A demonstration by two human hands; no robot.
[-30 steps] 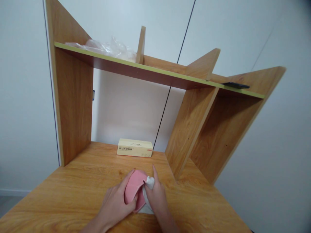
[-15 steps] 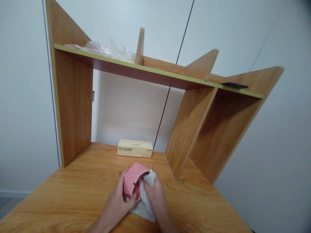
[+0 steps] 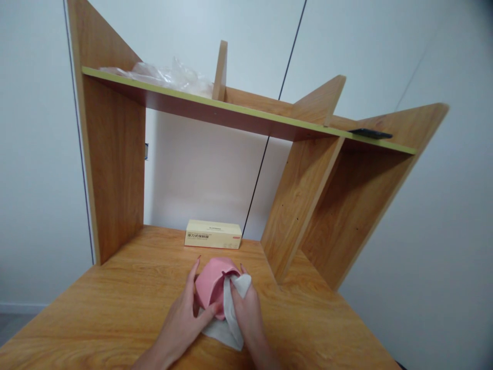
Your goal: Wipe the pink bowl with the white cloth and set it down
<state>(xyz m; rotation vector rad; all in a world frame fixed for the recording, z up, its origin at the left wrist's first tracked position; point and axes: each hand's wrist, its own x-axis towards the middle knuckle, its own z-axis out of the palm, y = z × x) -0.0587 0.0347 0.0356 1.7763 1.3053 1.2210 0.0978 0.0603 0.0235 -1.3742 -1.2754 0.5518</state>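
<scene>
A pink faceted container (image 3: 211,277), tipped with its opening toward me, is held low over the desk at the front middle. My left hand (image 3: 188,308) is closed around its left side, with the thumb at the rim. On the other side, my right hand (image 3: 246,308) grips a pale grey cloth (image 3: 229,308) and presses it at the container's opening. Part of the cloth hangs below the container, against the desk top. My right fingers behind the container and cloth are partly hidden.
Behind the hands, a cream cardboard box (image 3: 213,235) with printed writing stands at the back of the wooden desk (image 3: 96,313). Wooden panels rise at both sides. A shelf (image 3: 254,114) above carries clear plastic wrapping (image 3: 169,77) and a flat dark object (image 3: 370,133).
The pink container has turned a little in my hands, and its opening shows differently. My right hand and the cloth's upper end have shifted slightly right. My left index finger has straightened upward.
</scene>
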